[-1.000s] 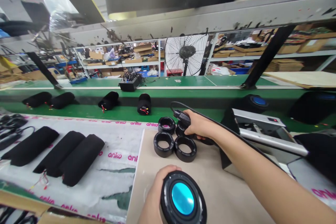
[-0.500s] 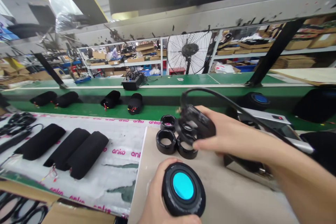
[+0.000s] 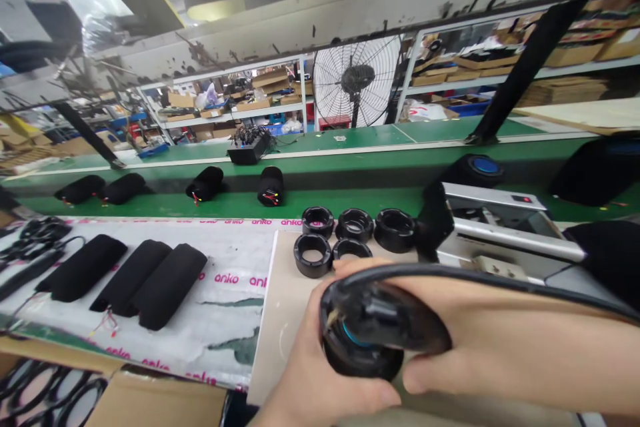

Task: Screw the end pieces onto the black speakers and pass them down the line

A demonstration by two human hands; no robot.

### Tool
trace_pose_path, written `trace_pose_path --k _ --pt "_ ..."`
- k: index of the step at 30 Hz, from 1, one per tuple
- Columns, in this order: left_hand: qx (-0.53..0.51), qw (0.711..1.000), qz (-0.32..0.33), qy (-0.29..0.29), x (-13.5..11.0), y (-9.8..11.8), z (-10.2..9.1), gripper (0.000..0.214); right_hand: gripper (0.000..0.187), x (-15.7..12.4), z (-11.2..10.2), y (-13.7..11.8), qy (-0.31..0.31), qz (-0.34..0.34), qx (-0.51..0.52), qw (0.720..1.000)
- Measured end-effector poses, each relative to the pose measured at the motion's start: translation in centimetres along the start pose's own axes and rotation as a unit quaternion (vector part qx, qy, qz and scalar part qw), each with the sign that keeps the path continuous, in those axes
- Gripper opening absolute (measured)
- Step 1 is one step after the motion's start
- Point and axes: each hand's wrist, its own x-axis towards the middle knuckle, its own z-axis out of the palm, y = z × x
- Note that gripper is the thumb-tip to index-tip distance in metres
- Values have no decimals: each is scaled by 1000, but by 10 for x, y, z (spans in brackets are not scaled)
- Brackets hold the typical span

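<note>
My left hand (image 3: 320,360) is wrapped round a black cylindrical speaker-like piece (image 3: 360,363), whose blue round end disc is mostly covered. Over that end, my right hand (image 3: 440,373) grips a black corded hand tool (image 3: 395,317); its exact kind is hard to make out. A thick black cable (image 3: 480,275) runs from the tool along my right forearm. Just beyond both hands, several black plastic rings (image 3: 313,255) stand on a beige board (image 3: 285,293); my right hand partly hides the nearest.
Black fabric-covered cylinders (image 3: 170,287) with thin wires lie at left, others on the green belt (image 3: 310,197). A metal device (image 3: 500,213) stands at right. An open carton (image 3: 155,400) sits lower left, beside black hoops (image 3: 45,390). An overhead beam (image 3: 300,33) crosses above.
My right hand has brought the corded tool down from above the rings onto the piece in my left hand. More rings and the metal device are uncovered.
</note>
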Motion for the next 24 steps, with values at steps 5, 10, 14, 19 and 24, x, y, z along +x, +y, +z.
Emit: trace_pose_path --k 5,10,14,19,24 --pt "6 1000 -20 18 -5 -10 -10 118 86 -3 4 12 -4 84 74 994" --pt "36 999 -28 23 -8 -5 -11 126 53 -2 18 7 29 123 115 985" --pt "36 998 -47 27 -9 -1 -9 135 62 -9 23 12 65 148 107 981" --pt "65 995 -72 33 -10 -3 -12 158 61 -11 27 14 48 129 105 985" --pt "41 997 -66 14 -9 4 -8 157 65 -7 27 10 33 126 113 985"
